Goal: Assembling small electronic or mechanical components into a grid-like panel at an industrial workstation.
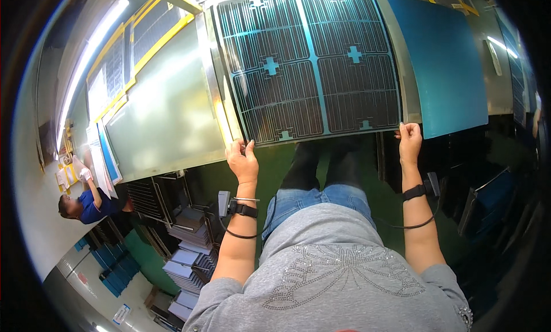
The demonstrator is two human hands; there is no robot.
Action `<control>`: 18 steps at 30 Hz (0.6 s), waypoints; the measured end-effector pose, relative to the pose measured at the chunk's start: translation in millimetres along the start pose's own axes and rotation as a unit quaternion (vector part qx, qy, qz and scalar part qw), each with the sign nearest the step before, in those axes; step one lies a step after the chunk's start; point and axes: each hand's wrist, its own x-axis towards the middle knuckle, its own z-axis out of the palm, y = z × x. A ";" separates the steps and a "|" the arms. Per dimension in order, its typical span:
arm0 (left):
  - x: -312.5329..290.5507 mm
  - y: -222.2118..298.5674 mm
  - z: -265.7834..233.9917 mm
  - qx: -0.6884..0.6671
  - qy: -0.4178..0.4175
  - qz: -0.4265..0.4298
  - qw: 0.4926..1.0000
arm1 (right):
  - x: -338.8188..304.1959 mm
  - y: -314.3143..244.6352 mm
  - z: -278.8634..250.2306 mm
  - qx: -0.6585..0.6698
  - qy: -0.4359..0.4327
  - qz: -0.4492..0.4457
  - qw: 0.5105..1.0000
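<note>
A large sheet with a dark pattern [275, 96] of fine lines and blue cross shapes lies across the work table in front of me. My left hand [242, 159] pinches its near left corner between thumb and fingers. At the near right corner, my right hand [408, 141] grips the same sheet with closed fingers. The near edge of the sheet runs between my two hands along the table's front. Whether one or more layers lie under the pattern, I cannot tell.
To the right lies a plain blue panel [445, 68] reaching the table's front edge. Yellow-edged patterned frames [123, 62] stand at the left, beyond the pale tabletop [166, 114]. Stacked panels on racks [189, 257] stand below left. A person in a dark blue shirt [94, 205] works at far left.
</note>
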 end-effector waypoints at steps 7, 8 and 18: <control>1.3 -1.0 7.8 0.040 0.038 0.051 0.997 | 0.6 3.1 1.6 0.012 0.005 0.008 1.000; 0.3 -0.7 8.0 0.052 0.036 0.052 0.997 | 0.1 2.2 2.0 0.006 -0.003 -0.014 1.000; 6.6 0.0 -0.3 0.130 -0.096 0.144 0.976 | 11.5 -78.5 25.3 -0.477 0.032 -0.356 0.803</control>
